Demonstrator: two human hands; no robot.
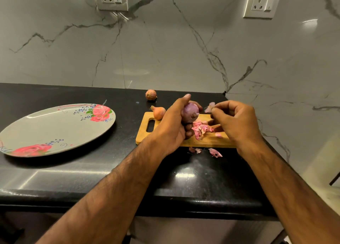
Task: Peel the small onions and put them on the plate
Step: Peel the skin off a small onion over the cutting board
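Head view: grey oval plate with red roses (55, 129) lies on the black stone counter (92, 170), well left of the wooden cutting board (142, 135). The board carries a heap of pink skin scraps (199, 128) and a tan unpeeled onion (158, 112) at its far left corner. A second brown onion (150, 94) sits behind the board, near the wall. More loose scraps (214, 152) lie just past the board's near edge. Above the board, the left hand (171, 125) curls round a purple part-peeled onion (190, 113). Just beside that onion, the right hand (237, 122) pinches a pale flake of skin (209, 107).
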